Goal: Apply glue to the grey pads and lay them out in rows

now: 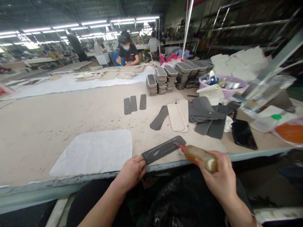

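Note:
A long dark grey panel (163,149) with rounded corners lies near the table's front edge, a shiny wet line on its face. My left hand (134,170) pinches its left end, fingers closed on it. In my right hand (220,170) is a squeeze bottle (200,157) of amber liquid, held tilted with fingers wrapped around it. The bottle's red nozzle (179,146) points down at the panel's right end; whether it touches cannot be made out. Beyond the panel lie loose dark panels (208,116) and pale beige panels (175,117).
A white sheet (94,153) lies to the left. Further back are small dark panels (133,103) and stacked panels (161,80). On the right are a purple basin (230,91), a black phone (244,134) and a metal post (272,67). A masked person (127,52) works across the table.

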`<state>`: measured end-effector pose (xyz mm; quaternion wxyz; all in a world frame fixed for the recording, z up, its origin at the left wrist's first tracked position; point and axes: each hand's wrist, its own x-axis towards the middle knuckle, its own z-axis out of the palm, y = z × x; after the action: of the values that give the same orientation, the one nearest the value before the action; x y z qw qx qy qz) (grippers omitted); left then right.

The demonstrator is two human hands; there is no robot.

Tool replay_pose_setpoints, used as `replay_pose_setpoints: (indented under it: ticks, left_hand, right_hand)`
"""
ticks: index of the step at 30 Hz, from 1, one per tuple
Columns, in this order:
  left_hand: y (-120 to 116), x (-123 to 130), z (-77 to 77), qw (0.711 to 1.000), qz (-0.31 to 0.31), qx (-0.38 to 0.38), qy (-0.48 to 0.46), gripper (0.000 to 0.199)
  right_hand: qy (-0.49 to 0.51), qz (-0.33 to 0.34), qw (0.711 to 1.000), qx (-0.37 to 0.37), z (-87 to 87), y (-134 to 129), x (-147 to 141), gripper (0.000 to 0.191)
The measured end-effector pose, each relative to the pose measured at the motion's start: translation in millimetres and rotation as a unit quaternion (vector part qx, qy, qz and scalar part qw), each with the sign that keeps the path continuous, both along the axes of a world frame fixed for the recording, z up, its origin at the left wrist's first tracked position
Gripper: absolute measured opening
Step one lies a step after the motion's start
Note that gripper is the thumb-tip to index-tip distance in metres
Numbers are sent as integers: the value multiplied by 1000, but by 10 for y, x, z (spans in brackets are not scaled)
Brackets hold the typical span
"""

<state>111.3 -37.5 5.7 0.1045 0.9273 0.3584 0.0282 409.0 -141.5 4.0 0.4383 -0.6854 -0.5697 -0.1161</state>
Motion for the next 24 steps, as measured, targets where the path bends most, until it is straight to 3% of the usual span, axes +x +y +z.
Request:
replay_pose_setpoints:
  ticks: [5,10,14,24]
  left_hand:
    - [23,-24,-14,1000,-4,-12,-5,22]
    - [39,-51,-23,1000,-12,-26,-11,23]
    - [28,-32,-19,1000,-5,-23,2,22]
    - [4,-9,-37,1000,0,9,2,21]
  right_hand:
    - [1,-55,998,7,13,97,188,38]
    - [1,-58,998,-7,-48,176,217,38]
    - [-2,-67,998,-21,-16,90,203,38]
    - [16,-10,999,-41,109,-99,-10,35]
